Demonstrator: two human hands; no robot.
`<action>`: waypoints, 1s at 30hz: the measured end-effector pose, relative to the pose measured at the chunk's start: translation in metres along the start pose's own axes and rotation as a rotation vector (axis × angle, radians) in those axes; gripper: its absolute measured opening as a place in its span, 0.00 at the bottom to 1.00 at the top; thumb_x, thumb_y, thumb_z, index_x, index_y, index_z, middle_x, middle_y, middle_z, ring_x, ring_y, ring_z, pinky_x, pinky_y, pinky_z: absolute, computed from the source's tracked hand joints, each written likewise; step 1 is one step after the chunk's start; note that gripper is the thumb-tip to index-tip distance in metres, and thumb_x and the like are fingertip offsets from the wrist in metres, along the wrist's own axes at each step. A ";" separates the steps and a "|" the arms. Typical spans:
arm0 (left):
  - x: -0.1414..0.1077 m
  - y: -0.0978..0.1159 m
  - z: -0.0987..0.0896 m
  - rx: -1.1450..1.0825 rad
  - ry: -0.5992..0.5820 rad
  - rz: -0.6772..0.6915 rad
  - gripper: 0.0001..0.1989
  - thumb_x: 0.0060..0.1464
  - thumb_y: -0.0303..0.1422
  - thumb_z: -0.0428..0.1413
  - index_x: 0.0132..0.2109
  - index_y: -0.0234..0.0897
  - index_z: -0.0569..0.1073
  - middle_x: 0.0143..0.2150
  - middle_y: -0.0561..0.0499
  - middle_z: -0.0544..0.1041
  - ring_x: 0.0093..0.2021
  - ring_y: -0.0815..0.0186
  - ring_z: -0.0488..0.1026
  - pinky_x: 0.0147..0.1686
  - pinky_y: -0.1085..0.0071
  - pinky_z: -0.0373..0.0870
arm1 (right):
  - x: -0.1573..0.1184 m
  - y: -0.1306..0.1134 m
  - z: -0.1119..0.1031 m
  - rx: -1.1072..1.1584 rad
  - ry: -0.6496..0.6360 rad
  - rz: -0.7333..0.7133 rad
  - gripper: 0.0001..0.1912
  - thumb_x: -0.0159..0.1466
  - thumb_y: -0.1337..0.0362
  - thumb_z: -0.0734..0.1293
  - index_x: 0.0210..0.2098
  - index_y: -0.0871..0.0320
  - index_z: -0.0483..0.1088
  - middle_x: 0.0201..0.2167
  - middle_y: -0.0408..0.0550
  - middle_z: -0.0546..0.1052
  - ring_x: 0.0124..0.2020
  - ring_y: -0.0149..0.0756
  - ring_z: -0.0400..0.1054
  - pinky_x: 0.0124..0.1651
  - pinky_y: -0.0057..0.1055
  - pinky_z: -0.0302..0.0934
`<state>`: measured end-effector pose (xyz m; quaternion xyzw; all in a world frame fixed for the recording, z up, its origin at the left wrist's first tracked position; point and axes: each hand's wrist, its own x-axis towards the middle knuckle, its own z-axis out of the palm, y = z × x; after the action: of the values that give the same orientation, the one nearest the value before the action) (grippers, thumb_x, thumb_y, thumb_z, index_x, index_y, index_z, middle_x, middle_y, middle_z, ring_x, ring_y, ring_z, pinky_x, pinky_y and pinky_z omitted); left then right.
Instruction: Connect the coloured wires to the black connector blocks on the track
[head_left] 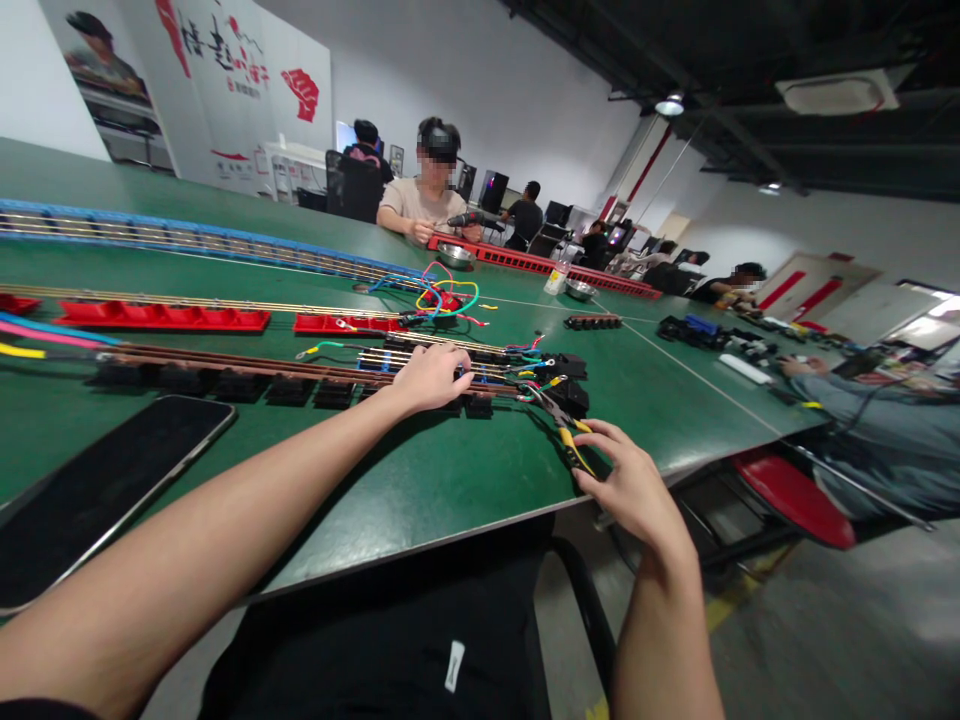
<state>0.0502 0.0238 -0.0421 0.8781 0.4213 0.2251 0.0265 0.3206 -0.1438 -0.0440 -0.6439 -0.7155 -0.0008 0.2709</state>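
Note:
Long brown rails on black blocks [296,366] run across the green table. My left hand [433,378] rests over the rails near their right end, its fingers curled down on them; what its fingertips grip is hidden. Pliers with yellow and black handles [568,437] are in my right hand [621,474], thumb and fingers around the handles. The plier jaws are at the wire ends beside the rails' right end. Short wires with metal lugs [544,385] and black end blocks [566,368] lie there.
A black phone [112,490] lies at left. Behind the rails are red trays [165,316], a blue track [225,243] and looped coloured wires [450,295]. Across the table [637,385] a person [424,205] holds a drill; another person's arm [817,375] is at right.

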 end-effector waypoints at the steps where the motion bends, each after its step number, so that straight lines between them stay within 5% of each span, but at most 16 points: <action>1: 0.000 0.000 0.000 0.000 0.001 -0.002 0.13 0.60 0.39 0.47 0.44 0.40 0.73 0.52 0.44 0.75 0.51 0.53 0.70 0.49 0.55 0.64 | 0.000 -0.002 -0.001 0.005 0.003 0.002 0.13 0.54 0.66 0.67 0.40 0.55 0.74 0.53 0.54 0.72 0.52 0.46 0.70 0.56 0.41 0.62; 16: -0.001 0.000 -0.001 -0.008 -0.003 0.001 0.13 0.60 0.39 0.48 0.44 0.39 0.73 0.52 0.44 0.74 0.52 0.53 0.70 0.49 0.55 0.64 | 0.002 -0.015 -0.009 0.214 0.147 0.042 0.18 0.65 0.53 0.62 0.48 0.53 0.76 0.48 0.53 0.77 0.49 0.44 0.71 0.52 0.39 0.63; 23: 0.000 0.001 -0.001 -0.005 -0.001 -0.001 0.13 0.60 0.38 0.48 0.44 0.39 0.73 0.51 0.43 0.75 0.52 0.52 0.70 0.49 0.55 0.64 | 0.004 -0.015 0.000 0.490 0.129 0.353 0.28 0.64 0.44 0.61 0.53 0.57 0.72 0.42 0.55 0.79 0.31 0.43 0.76 0.23 0.31 0.62; 30: 0.000 0.000 0.000 -0.007 0.007 0.011 0.12 0.60 0.38 0.48 0.43 0.39 0.73 0.51 0.44 0.75 0.52 0.53 0.70 0.49 0.55 0.64 | 0.009 -0.018 0.007 0.832 0.157 0.485 0.28 0.61 0.41 0.62 0.50 0.55 0.69 0.44 0.57 0.78 0.25 0.41 0.75 0.16 0.27 0.54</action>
<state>0.0498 0.0239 -0.0423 0.8795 0.4159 0.2296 0.0267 0.3011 -0.1360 -0.0401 -0.6271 -0.4620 0.3000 0.5508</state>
